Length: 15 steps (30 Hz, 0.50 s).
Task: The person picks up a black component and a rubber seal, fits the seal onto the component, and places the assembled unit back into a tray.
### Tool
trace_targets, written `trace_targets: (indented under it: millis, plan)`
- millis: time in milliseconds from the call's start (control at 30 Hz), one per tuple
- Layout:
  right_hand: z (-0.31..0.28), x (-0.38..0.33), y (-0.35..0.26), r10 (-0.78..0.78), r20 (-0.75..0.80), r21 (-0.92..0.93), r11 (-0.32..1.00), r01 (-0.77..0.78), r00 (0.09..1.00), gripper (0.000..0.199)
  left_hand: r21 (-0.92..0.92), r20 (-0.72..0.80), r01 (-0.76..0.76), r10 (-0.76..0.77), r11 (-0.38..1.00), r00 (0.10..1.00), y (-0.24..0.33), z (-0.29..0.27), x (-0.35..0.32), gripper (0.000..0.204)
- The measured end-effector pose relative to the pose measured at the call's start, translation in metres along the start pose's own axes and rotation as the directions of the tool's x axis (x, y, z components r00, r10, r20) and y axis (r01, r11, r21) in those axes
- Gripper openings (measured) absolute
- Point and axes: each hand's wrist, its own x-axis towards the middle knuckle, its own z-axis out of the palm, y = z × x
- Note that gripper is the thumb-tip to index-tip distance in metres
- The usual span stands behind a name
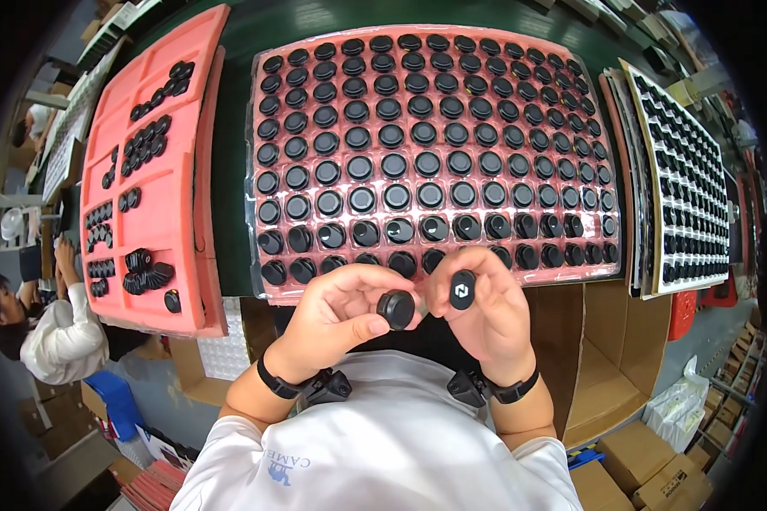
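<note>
Between the thumb and fingers of my left hand [331, 313] is a round black knob-like part [396, 309], its flat face tilted toward me. My right hand [496, 319] pinches a small black oval piece [462, 289] with a white mark on its face. Both hands are close together, in front of the near edge of a clear plastic tray [435, 281] on pink backing. Rows of similar round black parts [394, 164] fill the tray. In the row second from the front, several parts show shiny, slanted faces. My fingers partly cover the nearest row.
At left, a pink foam tray [187, 289] holds small black pieces [147, 271] in groups. A white tray of black parts [690, 175] stands at right on stacked boards. Cardboard boxes [609, 383] sit below the green table [234, 170]. Another person [68, 336] works at far left.
</note>
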Motion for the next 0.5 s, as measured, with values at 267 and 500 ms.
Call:
trace_targets:
  millis: [267,500]
  plan:
    - [0.008,-0.001,-0.002,-0.054,-0.058,-0.115,0.992,0.047,0.997,0.032,0.303,-0.129,-0.229,0.278,0.925,0.952,-0.008,0.011,0.004,0.039]
    - [0.010,0.003,-0.011,-0.266,0.263,-0.729,0.574,0.372,0.927,0.027,0.718,0.019,-0.299,0.412,0.628,0.911,-0.003,0.015,0.003,0.041]
